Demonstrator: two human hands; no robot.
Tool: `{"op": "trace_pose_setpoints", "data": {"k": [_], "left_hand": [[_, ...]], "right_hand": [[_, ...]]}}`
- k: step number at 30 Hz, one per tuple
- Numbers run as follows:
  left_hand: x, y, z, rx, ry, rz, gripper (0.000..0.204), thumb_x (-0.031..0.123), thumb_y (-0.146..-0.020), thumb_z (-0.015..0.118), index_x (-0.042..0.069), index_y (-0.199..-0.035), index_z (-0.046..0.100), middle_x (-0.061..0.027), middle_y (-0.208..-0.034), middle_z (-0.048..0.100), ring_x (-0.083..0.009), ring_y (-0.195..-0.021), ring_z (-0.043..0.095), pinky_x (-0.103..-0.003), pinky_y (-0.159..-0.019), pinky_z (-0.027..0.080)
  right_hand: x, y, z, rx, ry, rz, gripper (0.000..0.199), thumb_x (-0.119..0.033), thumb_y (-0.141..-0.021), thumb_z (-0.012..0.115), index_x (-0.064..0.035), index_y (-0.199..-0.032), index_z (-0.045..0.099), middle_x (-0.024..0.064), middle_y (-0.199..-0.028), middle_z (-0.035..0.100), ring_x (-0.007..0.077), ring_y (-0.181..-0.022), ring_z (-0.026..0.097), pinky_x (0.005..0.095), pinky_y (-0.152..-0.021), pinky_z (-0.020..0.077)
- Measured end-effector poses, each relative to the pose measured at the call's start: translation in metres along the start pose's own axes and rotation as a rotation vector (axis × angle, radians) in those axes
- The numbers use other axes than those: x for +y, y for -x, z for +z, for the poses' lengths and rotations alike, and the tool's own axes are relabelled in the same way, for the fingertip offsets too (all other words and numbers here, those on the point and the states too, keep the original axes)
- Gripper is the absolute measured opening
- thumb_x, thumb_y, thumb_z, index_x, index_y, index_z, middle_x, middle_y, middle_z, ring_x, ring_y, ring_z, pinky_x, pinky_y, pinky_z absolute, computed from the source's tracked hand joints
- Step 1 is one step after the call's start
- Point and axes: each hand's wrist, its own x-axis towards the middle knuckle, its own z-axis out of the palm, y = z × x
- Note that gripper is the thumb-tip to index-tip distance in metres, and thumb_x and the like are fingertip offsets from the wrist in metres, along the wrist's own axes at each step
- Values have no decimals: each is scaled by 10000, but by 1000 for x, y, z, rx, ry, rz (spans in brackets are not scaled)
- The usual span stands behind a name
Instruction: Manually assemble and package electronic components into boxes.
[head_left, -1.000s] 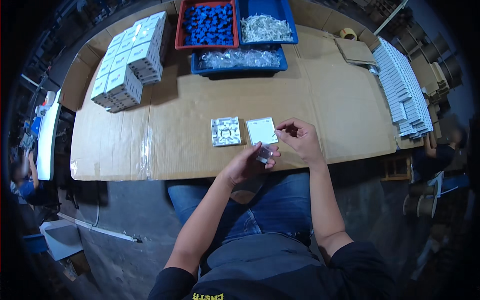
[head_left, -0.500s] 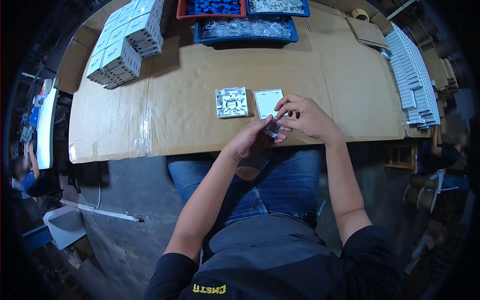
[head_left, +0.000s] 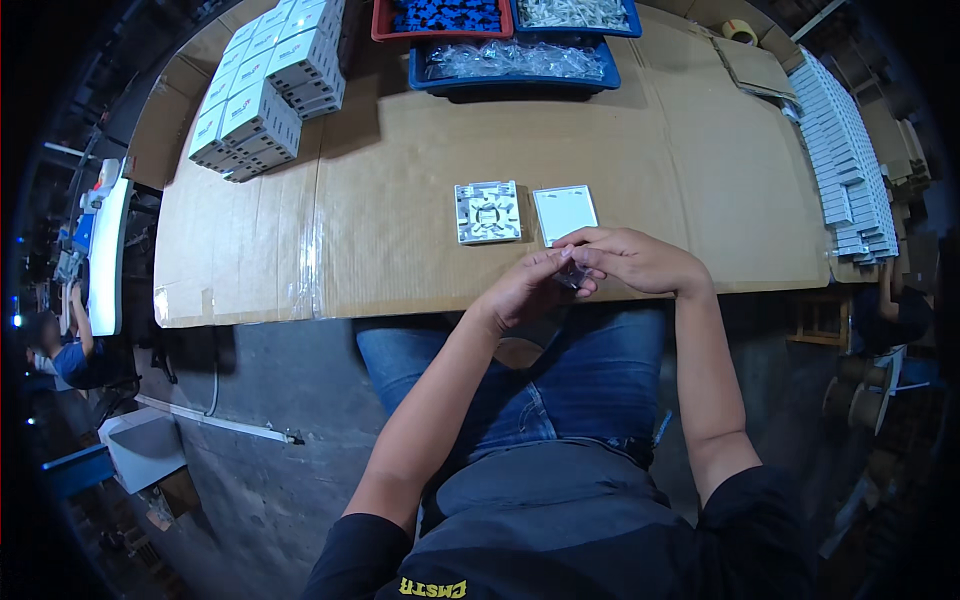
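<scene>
Clear packet (head_left: pixel 574 276), right of centre: grasped by left hand (head_left: pixel 525 290); right hand (head_left: pixel 640 262) meets it, hold unclear. Judged unfinished: white base (head_left: pixel 487 213), flat cover (head_left: pixel 566 212) lie apart, mid-frame. Stacked white boxes (head_left: pixel 262 110), upper left, look complete.

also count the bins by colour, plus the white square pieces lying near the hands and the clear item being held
Red bin: 1
Blue bins: 2
White square pieces: 2
Small clear item: 1
Total: 6
</scene>
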Motion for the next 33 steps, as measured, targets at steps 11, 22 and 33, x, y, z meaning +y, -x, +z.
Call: {"op": "trace_pose_setpoints", "data": {"k": [11, 22, 33], "left_hand": [[-3, 2, -6, 37, 56, -48, 440, 437, -1045, 615, 48, -1249, 621, -88, -1113, 675, -239, -1035, 685, -388, -934, 535], [-1, -1, -1, -64, 126, -10, 408, 408, -1073, 567, 60, -1283, 600, -125, -1150, 693, -259, -1017, 682, -399, -944, 525], [5, 2, 5, -6, 79, -9, 459, 424, -1082, 534, 44, -1337, 575, -152, -1207, 693, -266, -1057, 680, -414, -947, 533]], "right_hand": [[-2, 0, 4, 18, 184, -47, 408, -303, -1114, 522, 31, -1319, 637, 65, -1049, 699, 124, -946, 652, 292, -905, 520], [8, -6, 0, 7, 50, -46, 378, -303, -1121, 507, 19, -1264, 643, 21, -895, 666, 102, -759, 623, 284, -773, 535], [7, -7, -5, -25, 38, 5, 491, -372, -1118, 499, -3, -1426, 594, 56, -1068, 705, 129, -997, 646, 306, -918, 529]]}}
